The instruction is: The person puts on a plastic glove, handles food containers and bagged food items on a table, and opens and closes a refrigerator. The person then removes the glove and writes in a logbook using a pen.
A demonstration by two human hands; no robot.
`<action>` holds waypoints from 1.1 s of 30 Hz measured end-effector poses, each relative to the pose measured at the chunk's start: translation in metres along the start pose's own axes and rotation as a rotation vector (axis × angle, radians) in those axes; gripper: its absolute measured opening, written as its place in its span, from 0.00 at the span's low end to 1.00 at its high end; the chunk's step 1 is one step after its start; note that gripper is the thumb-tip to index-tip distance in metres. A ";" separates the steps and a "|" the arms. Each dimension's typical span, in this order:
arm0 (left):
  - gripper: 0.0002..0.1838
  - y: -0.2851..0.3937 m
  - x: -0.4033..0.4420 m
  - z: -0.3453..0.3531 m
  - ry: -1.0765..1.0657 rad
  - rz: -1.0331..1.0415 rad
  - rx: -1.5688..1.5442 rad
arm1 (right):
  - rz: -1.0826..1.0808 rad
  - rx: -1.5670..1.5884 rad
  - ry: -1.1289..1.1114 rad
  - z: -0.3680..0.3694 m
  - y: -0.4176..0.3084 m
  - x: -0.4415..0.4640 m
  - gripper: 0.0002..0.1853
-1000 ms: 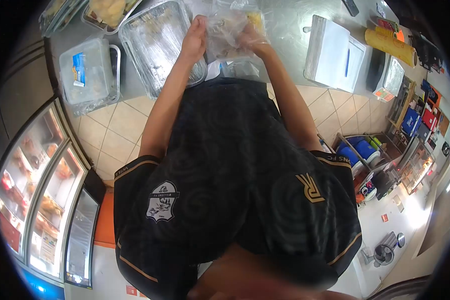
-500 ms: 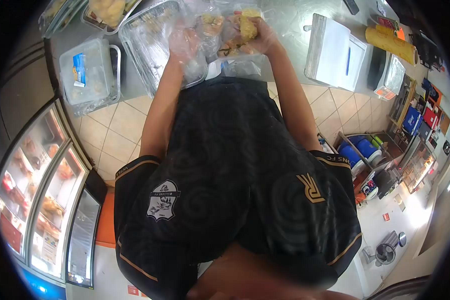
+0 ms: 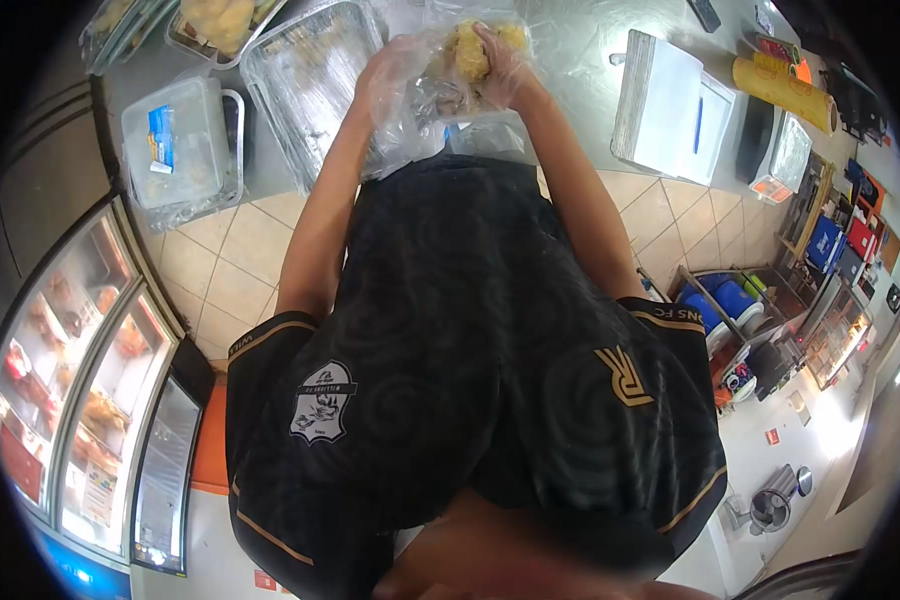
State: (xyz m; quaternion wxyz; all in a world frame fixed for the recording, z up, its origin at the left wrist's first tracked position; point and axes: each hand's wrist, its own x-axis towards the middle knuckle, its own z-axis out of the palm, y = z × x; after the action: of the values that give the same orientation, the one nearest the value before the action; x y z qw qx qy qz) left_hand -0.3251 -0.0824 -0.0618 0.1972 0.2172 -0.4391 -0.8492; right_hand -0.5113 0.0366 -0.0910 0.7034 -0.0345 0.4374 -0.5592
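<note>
A clear plastic bag (image 3: 400, 100) is spread between my two hands over the steel counter. My left hand (image 3: 385, 70) is partly covered by the film, its fingers bent around the bag's side. My right hand (image 3: 507, 72) is closed on a yellow food piece (image 3: 471, 58), with clear film around it. Under and beside the hands lies more food in clear wrapping, its outline blurred by the plastic. A foil-lined tray (image 3: 305, 95) stands just left of my left hand.
On the left are a lidded plastic tub (image 3: 175, 145) and a container of yellow food (image 3: 215, 25). To the right lie an open notebook (image 3: 660, 100) with a blue pen (image 3: 698, 125), a yellow film roll (image 3: 785, 92) and a box (image 3: 785, 160).
The plastic has spread further over the middle and my left hand. My right hand has moved slightly left and now grips the yellow piece, which has shifted left.
</note>
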 end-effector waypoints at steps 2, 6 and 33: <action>0.23 -0.007 0.002 0.003 0.011 0.161 0.287 | -0.126 -0.323 0.325 0.056 -0.027 -0.029 0.31; 0.39 0.000 0.009 0.033 0.177 0.333 0.482 | 0.055 -0.086 0.336 0.047 -0.032 -0.022 0.24; 0.47 -0.008 0.009 0.023 0.201 0.063 0.542 | -0.766 -1.937 0.175 -0.009 -0.017 -0.018 0.25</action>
State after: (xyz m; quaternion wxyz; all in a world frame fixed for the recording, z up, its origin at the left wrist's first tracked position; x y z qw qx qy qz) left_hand -0.3457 -0.0675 -0.0587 0.2007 0.3313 -0.6348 -0.6686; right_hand -0.5299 0.0488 -0.0775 0.1162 -0.6793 0.7077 -0.1554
